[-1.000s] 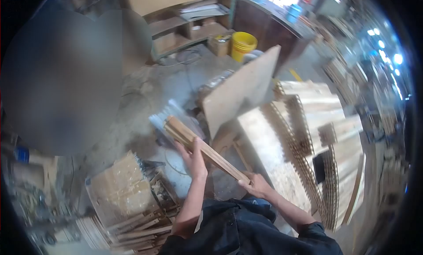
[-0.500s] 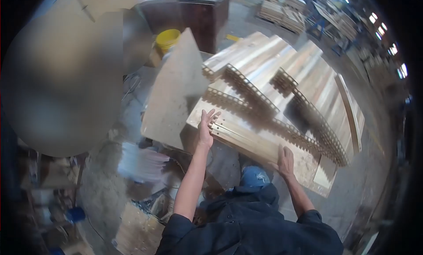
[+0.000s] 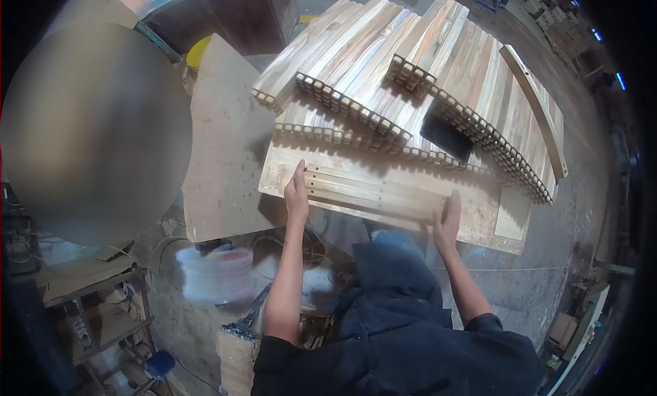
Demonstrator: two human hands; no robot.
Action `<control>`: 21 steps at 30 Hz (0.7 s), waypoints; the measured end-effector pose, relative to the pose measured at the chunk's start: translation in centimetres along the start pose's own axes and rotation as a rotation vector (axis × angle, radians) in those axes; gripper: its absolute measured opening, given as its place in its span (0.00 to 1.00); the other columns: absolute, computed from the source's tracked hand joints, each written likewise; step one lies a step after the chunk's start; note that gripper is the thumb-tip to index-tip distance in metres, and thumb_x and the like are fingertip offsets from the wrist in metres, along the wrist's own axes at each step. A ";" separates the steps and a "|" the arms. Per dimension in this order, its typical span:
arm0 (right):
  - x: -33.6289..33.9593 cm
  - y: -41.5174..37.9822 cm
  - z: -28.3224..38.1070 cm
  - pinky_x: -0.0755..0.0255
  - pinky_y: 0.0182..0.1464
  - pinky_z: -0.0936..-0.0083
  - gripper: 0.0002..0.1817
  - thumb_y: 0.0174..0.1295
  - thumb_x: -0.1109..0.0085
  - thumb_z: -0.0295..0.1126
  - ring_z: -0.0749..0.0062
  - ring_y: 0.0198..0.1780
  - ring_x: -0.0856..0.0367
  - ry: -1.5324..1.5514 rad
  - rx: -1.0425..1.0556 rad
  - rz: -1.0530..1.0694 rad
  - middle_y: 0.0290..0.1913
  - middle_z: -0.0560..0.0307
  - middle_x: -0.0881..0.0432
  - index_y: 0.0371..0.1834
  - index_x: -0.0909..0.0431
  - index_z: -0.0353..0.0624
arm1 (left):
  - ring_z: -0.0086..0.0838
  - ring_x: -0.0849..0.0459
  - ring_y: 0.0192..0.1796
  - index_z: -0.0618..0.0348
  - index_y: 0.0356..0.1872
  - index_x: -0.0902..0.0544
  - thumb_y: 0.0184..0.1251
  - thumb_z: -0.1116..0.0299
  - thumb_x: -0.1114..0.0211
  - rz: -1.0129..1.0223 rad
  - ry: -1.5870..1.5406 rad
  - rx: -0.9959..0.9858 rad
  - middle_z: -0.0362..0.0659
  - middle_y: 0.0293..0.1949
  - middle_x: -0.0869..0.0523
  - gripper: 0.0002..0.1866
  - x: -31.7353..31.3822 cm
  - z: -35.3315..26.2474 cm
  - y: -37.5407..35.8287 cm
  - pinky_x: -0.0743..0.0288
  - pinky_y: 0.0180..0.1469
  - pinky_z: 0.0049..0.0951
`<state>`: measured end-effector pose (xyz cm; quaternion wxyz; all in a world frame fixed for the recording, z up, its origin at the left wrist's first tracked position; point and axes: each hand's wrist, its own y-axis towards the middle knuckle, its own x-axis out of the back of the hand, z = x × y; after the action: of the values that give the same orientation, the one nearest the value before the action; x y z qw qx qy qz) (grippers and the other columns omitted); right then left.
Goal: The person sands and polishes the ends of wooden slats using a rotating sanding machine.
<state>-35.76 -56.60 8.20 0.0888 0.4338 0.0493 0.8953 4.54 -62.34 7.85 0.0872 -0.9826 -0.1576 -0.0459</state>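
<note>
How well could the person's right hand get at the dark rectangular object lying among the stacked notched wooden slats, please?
Probably yes, with a stretch. The right hand rests at the end of the bundle of pale wooden strips, and the dark rectangular object lies uncovered just beyond, with only low notched wooden slats between.

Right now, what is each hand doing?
Left hand: open, pressed flat against the left end of the wood slats.
Right hand: open, against their right end.

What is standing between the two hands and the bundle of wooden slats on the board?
Nothing visible. The left hand lies against one end of the bundle of wooden slats and the right hand against the other end. The bundle rests flat on the board, apart from the notched slat stacks behind.
</note>
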 end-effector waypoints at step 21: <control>6.0 -9.2 -1.0 0.37 0.69 0.51 0.29 0.66 0.35 0.33 0.42 0.67 0.27 -0.269 0.150 0.084 0.62 0.35 0.23 0.70 0.27 0.37 | 0.51 0.24 0.55 0.64 0.54 0.23 0.32 0.56 0.16 0.567 0.665 -0.694 0.54 0.48 0.23 0.43 -10.3 -2.9 -4.1 0.30 0.63 0.47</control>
<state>-39.12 -46.34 10.63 0.0243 0.5570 0.0853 0.8258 -6.66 -62.18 10.08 -0.1874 -0.8902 0.1734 -0.3773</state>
